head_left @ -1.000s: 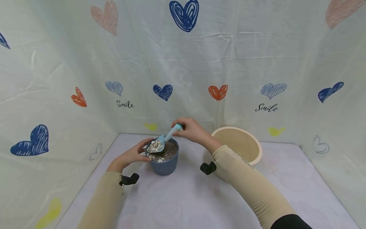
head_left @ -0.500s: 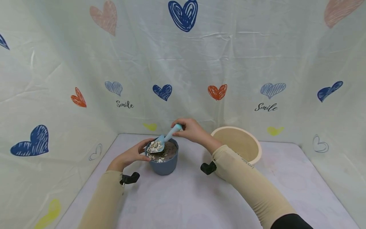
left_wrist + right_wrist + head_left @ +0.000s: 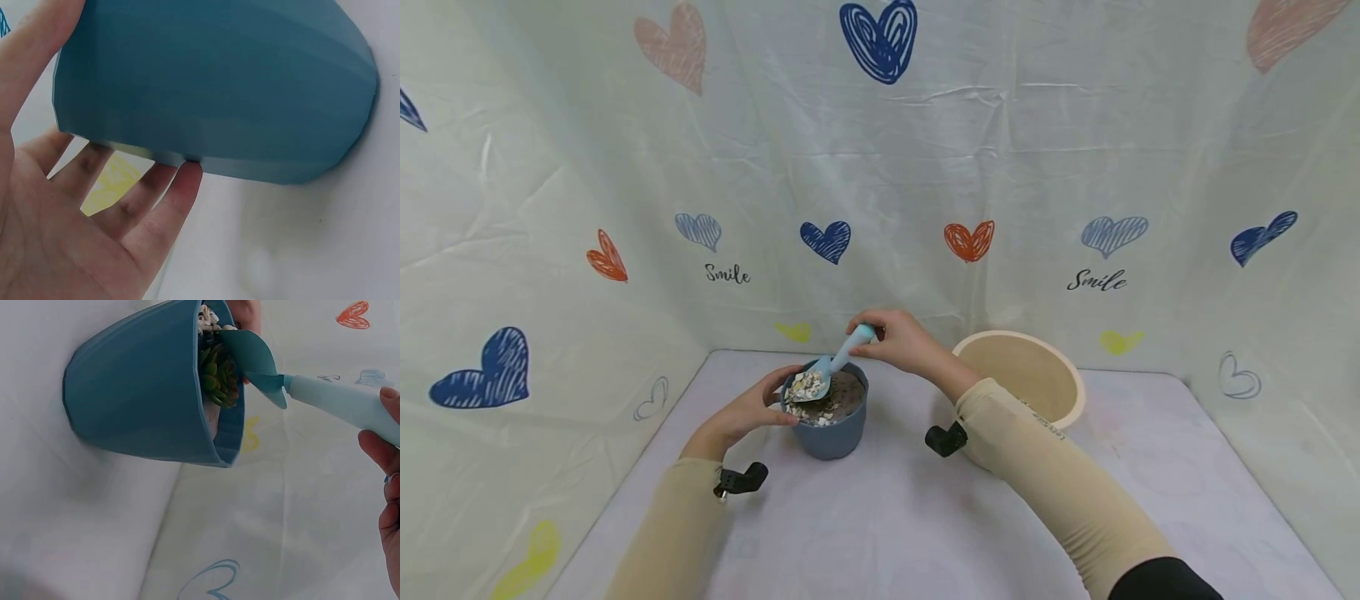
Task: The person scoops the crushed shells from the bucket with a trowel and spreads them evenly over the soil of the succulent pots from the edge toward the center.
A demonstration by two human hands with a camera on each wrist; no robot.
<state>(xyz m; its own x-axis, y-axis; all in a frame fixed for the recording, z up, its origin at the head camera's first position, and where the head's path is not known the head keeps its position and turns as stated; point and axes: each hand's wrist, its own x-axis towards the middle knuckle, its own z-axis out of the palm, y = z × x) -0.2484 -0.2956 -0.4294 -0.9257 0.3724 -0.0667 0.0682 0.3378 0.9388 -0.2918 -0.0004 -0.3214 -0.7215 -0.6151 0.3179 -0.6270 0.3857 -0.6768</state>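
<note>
A blue flower pot [image 3: 829, 442] stands on the table, with brown soil [image 3: 847, 392] and pale pebbles [image 3: 822, 417] inside. The right wrist view shows a green succulent [image 3: 217, 378] at the soil. My left hand [image 3: 747, 414] holds the pot from the left, thumb on the near side of the rim and fingers spread round the other side, as seen in the left wrist view too. Between thumb and fingers of my right hand [image 3: 901, 340] is the handle end of a light blue trowel [image 3: 844, 354]. Its blade, heaped with pebbles, tilts down over the pot's left half.
A large cream bucket [image 3: 1033, 371] stands at the back right, partly hidden by my right forearm. The white table [image 3: 880, 525] ends at a printed curtain [image 3: 895, 167] behind and at both sides.
My left wrist has dipped slightly toward me while its fingers stay on the pot. The trowel and right hand have barely moved.
</note>
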